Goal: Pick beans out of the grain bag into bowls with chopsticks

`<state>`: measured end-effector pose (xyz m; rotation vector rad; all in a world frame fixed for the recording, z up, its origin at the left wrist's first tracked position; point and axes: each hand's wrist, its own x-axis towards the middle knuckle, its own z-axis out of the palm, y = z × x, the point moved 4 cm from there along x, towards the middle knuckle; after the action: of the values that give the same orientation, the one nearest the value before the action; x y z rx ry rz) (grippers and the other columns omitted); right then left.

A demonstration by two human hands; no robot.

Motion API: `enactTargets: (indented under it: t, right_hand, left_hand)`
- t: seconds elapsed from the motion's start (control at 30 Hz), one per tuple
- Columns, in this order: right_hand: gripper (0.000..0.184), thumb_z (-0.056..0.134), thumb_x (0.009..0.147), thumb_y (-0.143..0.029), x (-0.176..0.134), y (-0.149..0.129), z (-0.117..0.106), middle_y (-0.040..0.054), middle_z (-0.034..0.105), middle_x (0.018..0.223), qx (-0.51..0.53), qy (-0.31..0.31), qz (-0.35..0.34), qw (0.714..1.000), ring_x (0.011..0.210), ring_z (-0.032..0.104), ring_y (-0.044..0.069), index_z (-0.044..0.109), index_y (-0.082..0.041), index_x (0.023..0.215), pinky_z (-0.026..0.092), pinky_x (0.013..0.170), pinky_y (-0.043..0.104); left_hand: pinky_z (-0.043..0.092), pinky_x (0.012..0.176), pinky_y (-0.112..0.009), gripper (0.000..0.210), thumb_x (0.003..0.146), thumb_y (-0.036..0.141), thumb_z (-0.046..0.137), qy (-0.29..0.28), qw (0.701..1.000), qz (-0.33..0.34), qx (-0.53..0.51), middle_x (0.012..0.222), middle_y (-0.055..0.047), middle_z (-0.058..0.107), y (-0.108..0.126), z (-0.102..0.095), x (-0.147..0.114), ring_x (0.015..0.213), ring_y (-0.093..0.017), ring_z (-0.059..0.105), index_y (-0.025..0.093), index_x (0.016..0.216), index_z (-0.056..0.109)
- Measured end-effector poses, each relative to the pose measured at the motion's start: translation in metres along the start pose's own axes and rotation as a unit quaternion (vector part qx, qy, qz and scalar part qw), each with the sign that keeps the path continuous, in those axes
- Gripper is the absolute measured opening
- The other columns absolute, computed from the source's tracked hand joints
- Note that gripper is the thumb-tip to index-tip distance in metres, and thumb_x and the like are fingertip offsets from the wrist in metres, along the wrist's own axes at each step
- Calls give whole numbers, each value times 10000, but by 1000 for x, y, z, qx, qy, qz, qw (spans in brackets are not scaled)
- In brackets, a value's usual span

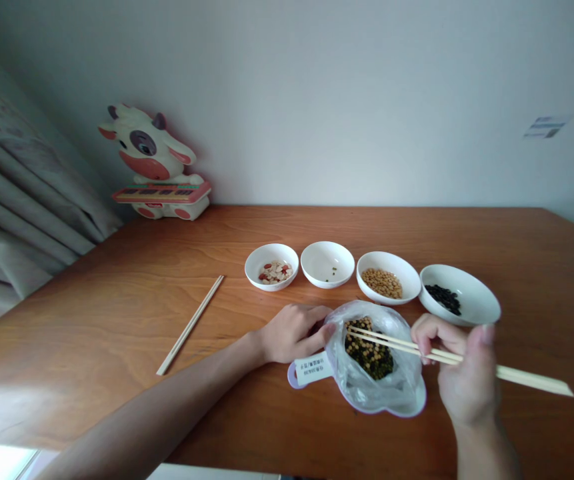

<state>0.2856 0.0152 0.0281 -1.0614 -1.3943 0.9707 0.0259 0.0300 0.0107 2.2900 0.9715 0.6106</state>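
Observation:
My right hand point(459, 360) grips a pair of wooden chopsticks point(391, 342), their tips down among mixed beans point(371, 348), yellow and dark green. The beans lie in a clear plastic bag point(401, 383) spread open over a light purple tray point(419, 400) with a labelled handle. My left hand point(299, 332) pinches the bag's left edge between thumb and fingers. Behind the bag stand white bowls: one with peanut pieces point(275, 271), one with a few green beans point(327, 265), one with yellow soybeans point(383, 283) and one with black beans point(444, 299).
Another pair of chopsticks point(191, 325) lies slantwise on the wooden table point(117, 333), left of my left arm. A cow-shaped toy keyboard point(159, 167) stands at the back left against the wall. A curtain point(21, 200) hangs along the left side.

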Motion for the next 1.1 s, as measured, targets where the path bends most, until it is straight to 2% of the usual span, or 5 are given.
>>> enactTargets:
  t: [0.33, 0.73, 1.1]
  right_hand:
    - [840, 99, 974, -807, 1, -5, -6, 52, 443, 535, -17, 41, -17, 999, 548, 429, 189, 490, -231, 504, 324, 531, 350]
    - [849, 69, 929, -861, 1, -2, -2, 36, 433, 549, -15, -3, 1, 1000, 531, 414, 177, 481, -227, 543, 332, 518, 342]
    - [835, 95, 984, -793, 0, -1, -2, 46, 458, 541, -20, 20, -15, 999, 531, 426, 181, 508, -229, 528, 324, 529, 350]
  left_hand:
    - [454, 714, -278, 360, 1114, 437, 385, 2, 1000, 2, 8, 903, -63, 707, -3, 2, -2, 767, -173, 636, 173, 1071, 626]
    - [442, 710, -270, 358, 1116, 425, 382, 1, 1000, 4, 7, 906, -63, 702, -1, 1, -1, 763, -167, 620, 169, 1073, 628]
    - [434, 689, -269, 377, 1118, 439, 375, 5, 1000, 5, 11, 888, -61, 697, -1, 1, -1, 744, -161, 612, 169, 1045, 627]
